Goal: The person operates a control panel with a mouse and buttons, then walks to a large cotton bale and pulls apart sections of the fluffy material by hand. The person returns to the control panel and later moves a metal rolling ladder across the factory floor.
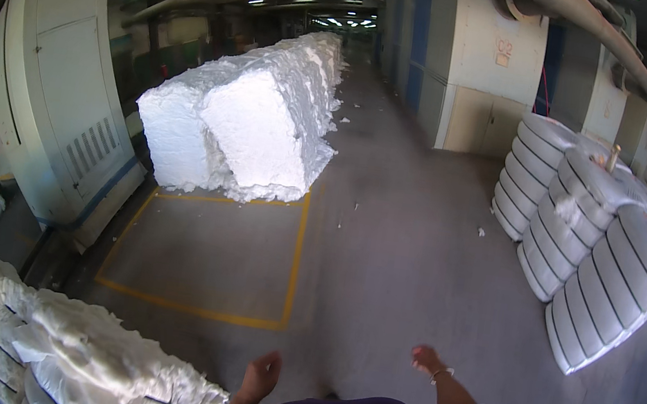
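Note:
My left hand [262,374] hangs at the lower middle with its fingers curled in. Nothing shows in it, and it touches nothing. Nearest to it, at the lower left, is an opened bale of loose white fibre [97,340] with dark straps. To the right of my body, my right hand [425,358] is held out over the floor, a band around its wrist. Its fingers look loosely closed, with no object visible in them. Farther right stand several wrapped white bales [608,283] bound with dark straps.
Ahead on the left, a long row of unwrapped white fibre blocks [255,130] runs into the distance. Before it, a yellow line [196,314] marks a floor rectangle. A tall pale machine cabinet [73,101] stands far left; a large pale housing [493,69] flanks the aisle on the right.

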`<state>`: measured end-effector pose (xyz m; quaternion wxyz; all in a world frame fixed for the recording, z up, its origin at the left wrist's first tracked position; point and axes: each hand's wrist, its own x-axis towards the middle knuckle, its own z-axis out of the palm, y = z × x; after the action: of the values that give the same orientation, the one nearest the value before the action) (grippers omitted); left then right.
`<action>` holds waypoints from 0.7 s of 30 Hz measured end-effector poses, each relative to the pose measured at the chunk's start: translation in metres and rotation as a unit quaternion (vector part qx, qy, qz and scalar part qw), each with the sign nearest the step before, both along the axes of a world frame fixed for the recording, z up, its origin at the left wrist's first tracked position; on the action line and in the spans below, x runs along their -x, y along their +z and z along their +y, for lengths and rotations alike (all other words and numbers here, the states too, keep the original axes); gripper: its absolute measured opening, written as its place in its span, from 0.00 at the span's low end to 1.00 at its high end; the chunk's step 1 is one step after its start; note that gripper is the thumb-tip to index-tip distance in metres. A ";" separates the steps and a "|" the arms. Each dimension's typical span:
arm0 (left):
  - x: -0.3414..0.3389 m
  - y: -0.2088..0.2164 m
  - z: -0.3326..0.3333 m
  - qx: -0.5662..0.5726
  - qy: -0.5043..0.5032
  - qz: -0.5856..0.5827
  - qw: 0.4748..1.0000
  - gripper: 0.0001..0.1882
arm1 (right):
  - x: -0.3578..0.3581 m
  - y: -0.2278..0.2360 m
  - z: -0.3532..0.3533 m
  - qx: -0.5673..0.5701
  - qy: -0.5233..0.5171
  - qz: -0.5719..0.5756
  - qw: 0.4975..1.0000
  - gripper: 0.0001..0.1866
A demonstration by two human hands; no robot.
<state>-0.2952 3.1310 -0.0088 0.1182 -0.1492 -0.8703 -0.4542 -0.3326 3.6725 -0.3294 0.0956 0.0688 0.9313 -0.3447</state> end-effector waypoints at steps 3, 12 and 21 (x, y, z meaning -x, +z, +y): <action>0.114 0.025 0.041 -0.050 -0.011 0.085 0.995 0.06 | 0.004 -0.013 -0.002 0.301 -0.130 -0.137 0.935 0.14; 0.445 0.069 0.109 -0.065 -0.159 0.112 0.979 0.09 | 0.170 -0.011 0.047 -0.109 0.096 -0.329 0.933 0.12; 0.699 0.036 0.055 -0.015 0.145 0.029 0.989 0.17 | 0.763 -0.001 -0.007 0.084 0.031 -0.208 0.974 0.08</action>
<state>-0.9938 3.1857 0.0270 0.2107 -0.0327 -0.8722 -0.4402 -1.0957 3.6658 -0.3308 0.3031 0.1022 0.8605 -0.3965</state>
